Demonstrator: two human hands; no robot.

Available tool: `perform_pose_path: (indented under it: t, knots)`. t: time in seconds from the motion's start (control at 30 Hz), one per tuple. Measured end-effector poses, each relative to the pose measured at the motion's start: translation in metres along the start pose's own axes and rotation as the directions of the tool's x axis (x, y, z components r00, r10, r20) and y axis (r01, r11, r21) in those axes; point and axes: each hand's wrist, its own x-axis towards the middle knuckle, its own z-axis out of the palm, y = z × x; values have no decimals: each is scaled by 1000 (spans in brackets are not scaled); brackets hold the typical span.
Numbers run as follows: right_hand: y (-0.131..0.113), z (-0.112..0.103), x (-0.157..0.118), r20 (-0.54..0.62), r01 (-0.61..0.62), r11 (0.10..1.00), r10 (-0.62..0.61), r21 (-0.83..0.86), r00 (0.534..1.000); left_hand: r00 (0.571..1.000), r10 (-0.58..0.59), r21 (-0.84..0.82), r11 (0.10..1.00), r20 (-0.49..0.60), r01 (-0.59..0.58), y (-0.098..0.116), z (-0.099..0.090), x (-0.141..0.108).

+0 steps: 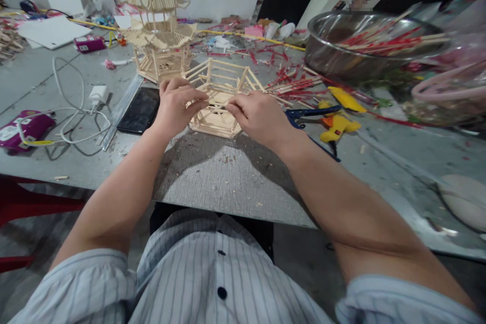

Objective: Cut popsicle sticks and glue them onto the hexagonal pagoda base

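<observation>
A low many-sided frame of pale wooden sticks (pixel 216 129) rests on the grey table in front of me. At its near left side is my left hand (pixel 178 104), thumb and fingers closed in a pinch at the frame's upper edge. My right hand (pixel 250 111) pinches at the same edge from the right. Between the two hands runs a thin stick, mostly hidden by the fingertips. Behind the frame, to the left, stands a taller stick pagoda (pixel 155 35) with a pointed roof.
A black phone (pixel 138 110) lies left of my left hand. Right of the frame are blue-handled pliers (pixel 313 111) and a yellow glue gun (pixel 337 126). Red-marked sticks (pixel 292 88) and a steel bowl (pixel 341 61) lie beyond. A white cable (pixel 81 136) loops at the left.
</observation>
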Motion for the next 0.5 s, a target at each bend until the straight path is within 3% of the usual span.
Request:
perform_pose_path:
  t: [0.5]
  knots:
    - [3, 0, 0, -4, 12, 1000, -12, -16, 1000, 999, 30, -85, 996, -32, -33, -5, 2, 4]
